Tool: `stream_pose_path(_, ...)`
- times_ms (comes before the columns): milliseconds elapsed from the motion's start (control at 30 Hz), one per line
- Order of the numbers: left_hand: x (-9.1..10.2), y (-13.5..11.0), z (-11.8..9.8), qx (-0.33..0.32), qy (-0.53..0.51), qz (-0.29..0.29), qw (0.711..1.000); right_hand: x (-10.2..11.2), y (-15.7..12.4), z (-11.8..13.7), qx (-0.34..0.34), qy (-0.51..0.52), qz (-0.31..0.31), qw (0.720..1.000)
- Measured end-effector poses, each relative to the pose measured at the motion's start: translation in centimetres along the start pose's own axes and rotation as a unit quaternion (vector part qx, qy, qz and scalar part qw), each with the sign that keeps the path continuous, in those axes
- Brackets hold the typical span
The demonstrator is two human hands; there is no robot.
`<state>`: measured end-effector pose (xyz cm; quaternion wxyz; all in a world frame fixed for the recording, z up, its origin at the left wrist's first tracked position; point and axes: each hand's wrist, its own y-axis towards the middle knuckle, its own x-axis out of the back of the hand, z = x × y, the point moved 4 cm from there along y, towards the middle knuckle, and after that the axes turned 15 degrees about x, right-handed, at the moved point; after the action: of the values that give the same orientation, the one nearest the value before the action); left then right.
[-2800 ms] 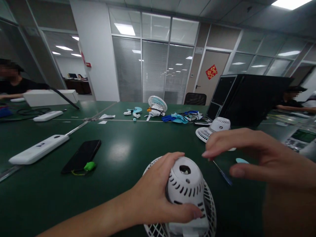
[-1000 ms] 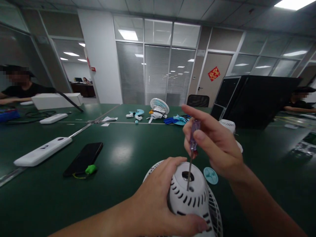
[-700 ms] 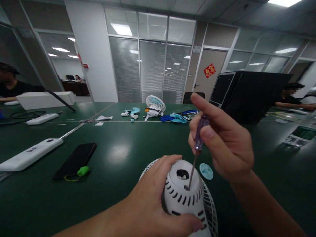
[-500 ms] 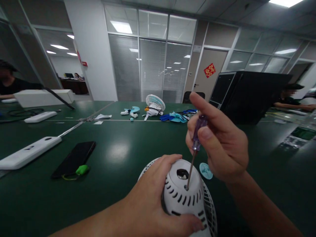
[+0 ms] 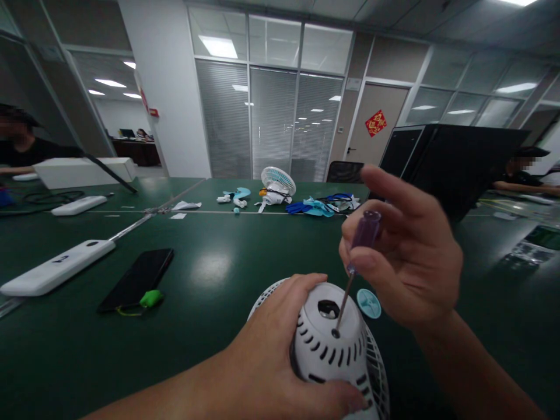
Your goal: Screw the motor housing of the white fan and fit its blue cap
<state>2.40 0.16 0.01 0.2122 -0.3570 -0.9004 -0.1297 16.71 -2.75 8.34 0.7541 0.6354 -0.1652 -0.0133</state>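
A white fan [image 5: 329,350] lies grille-down on the green table, its vented motor housing facing up. My left hand [image 5: 275,344] is wrapped around the housing from the left, thumb across the near side. Between the thumb and fingers of my right hand [image 5: 406,262] is a screwdriver [image 5: 365,230] with a purple see-through handle. Its shaft slants down and the tip sits in a small round hole in the housing. A larger opening beside that hole shows metal inside. Just right of the fan lies a light-blue round cap [image 5: 368,303].
Left on the table [image 5: 210,326] are a black phone [image 5: 137,280] with a green charm and a white power strip [image 5: 61,268]. Farther back stand another small fan [image 5: 278,184], blue gloves [image 5: 312,206] and fan parts [image 5: 236,195]. A big black case [image 5: 450,163] stands right; people sit at both sides.
The screwdriver handle has tipped to the right and toward me, its tip staying at the hole. My right fingers have shifted on the handle. My left hand keeps its hold; the view has shifted slightly.
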Motion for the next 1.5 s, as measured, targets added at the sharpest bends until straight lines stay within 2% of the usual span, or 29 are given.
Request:
stream_pose_path(133, 0.1, 0.0, -0.4, -0.023, -0.002, -0.007, 1.000, -0.1, 0.1, 1.1, 0.040, -0.036, -0.005, 0.999)
stream_pose_path(300, 0.1, 0.0, -0.4, -0.046, -0.001, -0.012, 0.999, -0.5, 0.1, 1.6, -0.009, 0.034, 0.003, 0.999)
stream_pose_path(400, 0.0, 0.0, -0.4, -0.053, -0.009, -0.011, 0.998, -0.3, 0.1, 1.4, -0.007, 0.030, -0.009, 0.999)
stream_pose_path(600, 0.0, -0.1, -0.3, -0.024, 0.003, -0.023, 0.999, 0.6, 0.5, 0.9, 0.020, -0.019, -0.024, 0.999)
stream_pose_path(867, -0.1, 0.0, -0.2, -0.020, 0.006, -0.012, 1.000, 0.3, 0.6, 0.8, -0.001, -0.010, 0.011, 1.000)
stream_pose_path(967, -0.2, -0.3, 0.0, -0.052, 0.011, -0.029, 0.998, 0.1, 0.5, 0.8, -0.017, 0.024, 0.016, 0.999)
stream_pose_path(1100, -0.5, -1.0, -0.1, -0.152, 0.039, -0.062, 0.986, 0.4, 0.6, 0.6, -0.010, 0.012, 0.005, 1.000)
stream_pose_path(1200, -0.7, -1.1, -0.1, -0.193, 0.041, -0.066, 0.978, 0.8, 0.7, 0.4, -0.007, 0.018, -0.018, 1.000)
stream_pose_path(1367, -0.6, -1.0, 0.3, -0.209, 0.013, -0.082, 0.974, 0.5, 0.7, 0.9, -0.033, 0.058, 0.014, 0.998)
stream_pose_path(1500, -0.5, -1.1, 0.3, -0.184, -0.021, -0.072, 0.980, 0.4, 0.5, 1.4, -0.027, 0.021, 0.030, 0.999)
